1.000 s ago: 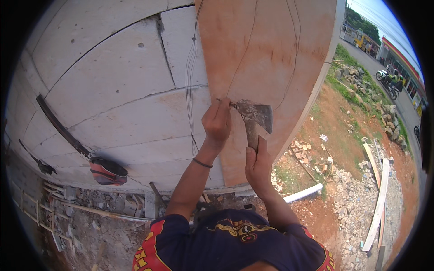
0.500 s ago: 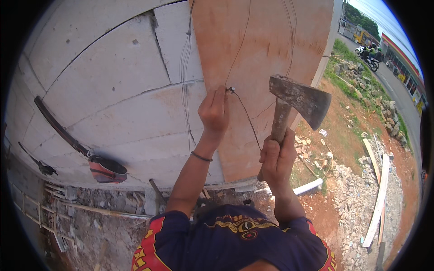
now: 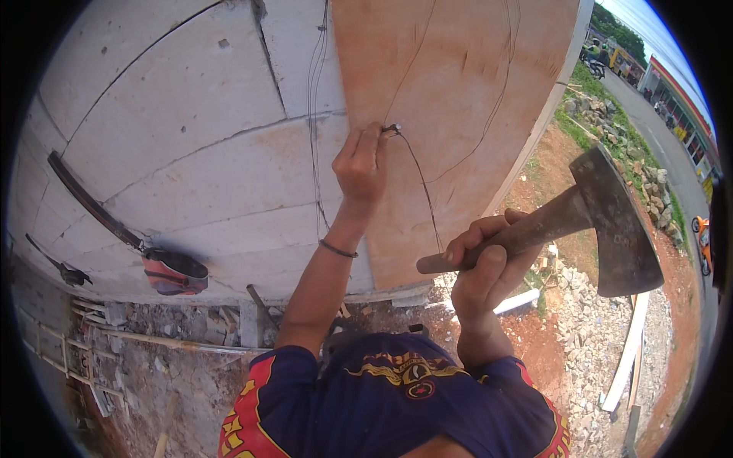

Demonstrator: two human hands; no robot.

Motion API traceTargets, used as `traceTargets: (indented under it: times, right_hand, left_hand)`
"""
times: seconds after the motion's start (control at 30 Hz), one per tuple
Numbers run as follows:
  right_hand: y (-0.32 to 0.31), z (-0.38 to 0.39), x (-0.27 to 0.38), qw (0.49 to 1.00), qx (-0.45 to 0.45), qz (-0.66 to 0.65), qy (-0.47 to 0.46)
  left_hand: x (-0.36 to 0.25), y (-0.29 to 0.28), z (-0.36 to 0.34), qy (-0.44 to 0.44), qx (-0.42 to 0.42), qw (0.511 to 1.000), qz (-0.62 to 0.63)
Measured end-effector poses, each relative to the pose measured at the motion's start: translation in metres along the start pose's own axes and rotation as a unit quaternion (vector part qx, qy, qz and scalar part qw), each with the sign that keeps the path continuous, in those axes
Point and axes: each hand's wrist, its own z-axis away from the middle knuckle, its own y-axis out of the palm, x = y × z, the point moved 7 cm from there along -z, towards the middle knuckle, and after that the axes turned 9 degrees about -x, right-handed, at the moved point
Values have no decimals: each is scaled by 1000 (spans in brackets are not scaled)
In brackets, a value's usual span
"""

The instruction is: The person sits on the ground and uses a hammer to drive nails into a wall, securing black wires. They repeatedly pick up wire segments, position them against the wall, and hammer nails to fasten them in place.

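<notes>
My right hand (image 3: pixel 492 267) grips the wooden handle of a hatchet (image 3: pixel 615 229) whose worn metal head points right, blade edge toward the lower right. The handle's end sticks out left of my fingers. My left hand (image 3: pixel 362 164) is closed in a pinch against the reddish-brown panel (image 3: pixel 443 84). At its fingertips is a small dark metal piece (image 3: pixel 394 128) with a shiny end; its exact kind is too small to tell. A thin dark wire (image 3: pixel 422 183) runs down from it across the panel. The hatchet is held away from the panel, to its right.
Left of the panel is a pale block wall (image 3: pixel 191 114) with thin wires (image 3: pixel 311 114) hanging down it. A red and dark pouch (image 3: pixel 174 273) on a strap hangs there. Rubble (image 3: pixel 588 328), a white pipe (image 3: pixel 518 301) and planks (image 3: pixel 630 347) lie right. A road (image 3: pixel 641 103) runs beyond.
My right hand has turned the hatchet, its head moving right and down from near the panel. My left hand keeps its pinch at the metal piece. The view has shifted slightly.
</notes>
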Motion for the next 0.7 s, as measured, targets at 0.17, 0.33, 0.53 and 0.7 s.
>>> traceTargets:
  times: [0.17,0.33,0.53,0.7]
  right_hand:
    - [14,28,-70,908,168,291,251]
    - [-10,21,-44,967,119,175,144]
    - [1,28,-6,999,41,-20,-4]
    - [18,29,-66,930,186,214,234]
  left_hand:
    - [10,1,10,-8,5,1000,-7]
    - [-8,11,57,-194,32,927,319]
    - [-25,109,129,-281,282,864,308]
    - [-1,157,133,-313,307,837,327]
